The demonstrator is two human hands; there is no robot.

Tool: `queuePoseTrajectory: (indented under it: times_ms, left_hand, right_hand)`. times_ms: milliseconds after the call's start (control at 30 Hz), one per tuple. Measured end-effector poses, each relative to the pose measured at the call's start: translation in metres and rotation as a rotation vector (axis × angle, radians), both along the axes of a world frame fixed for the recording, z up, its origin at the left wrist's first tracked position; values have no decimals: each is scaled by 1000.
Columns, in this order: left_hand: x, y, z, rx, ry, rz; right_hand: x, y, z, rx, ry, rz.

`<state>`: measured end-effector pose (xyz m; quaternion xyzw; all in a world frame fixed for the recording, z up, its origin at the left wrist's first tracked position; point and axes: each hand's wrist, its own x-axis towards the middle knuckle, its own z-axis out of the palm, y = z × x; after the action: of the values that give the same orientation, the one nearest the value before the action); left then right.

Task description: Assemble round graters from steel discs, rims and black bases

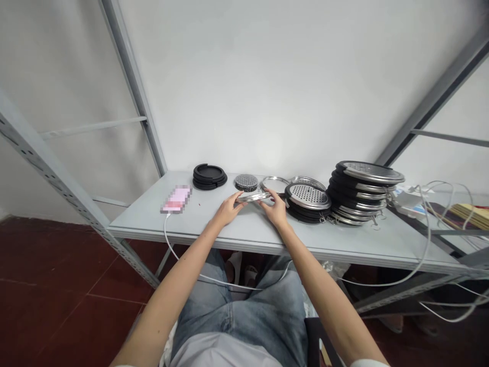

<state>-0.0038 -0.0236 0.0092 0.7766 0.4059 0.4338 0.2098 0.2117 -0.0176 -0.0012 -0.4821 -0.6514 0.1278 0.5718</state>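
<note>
Between both hands, just above the table, is a shiny metal ring [252, 197], slightly tilted. My left hand [229, 208] grips its left edge with thumb and fingers. Its right edge sits in the grasp of my right hand [274, 208]. Behind the ring lies a small stack of perforated metal discs [246, 181]. Further metal rings [275, 182] rest flat beside those discs. Close to my right hand stands a short stack of black round holders topped by a perforated metal plate [307, 195].
A tall stack of black-and-silver round pieces [361, 188] rises at the right. Black round trays [209, 176] are piled at the back left. A phone [177, 199] with a white cable [170, 244] lies at the left. Metal posts [133, 76] frame the table [153, 219].
</note>
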Motion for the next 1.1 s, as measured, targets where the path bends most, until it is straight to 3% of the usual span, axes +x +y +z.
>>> queuePoseTrajectory:
  times_ms: [267, 500, 700, 1100]
  left_hand:
    - [0, 6, -6, 135, -69, 186]
    - [3, -9, 8, 323, 78, 107]
    - [4, -8, 7, 285, 146, 10]
    - [0, -6, 7, 234, 77, 58]
  right_hand:
    - [-2, -3, 2, 90, -50, -126]
    - [-2, -8, 4, 195, -224, -135]
    - [-2, -7, 3, 163, -319, -88]
    - [-9, -15, 10, 207, -331, -2]
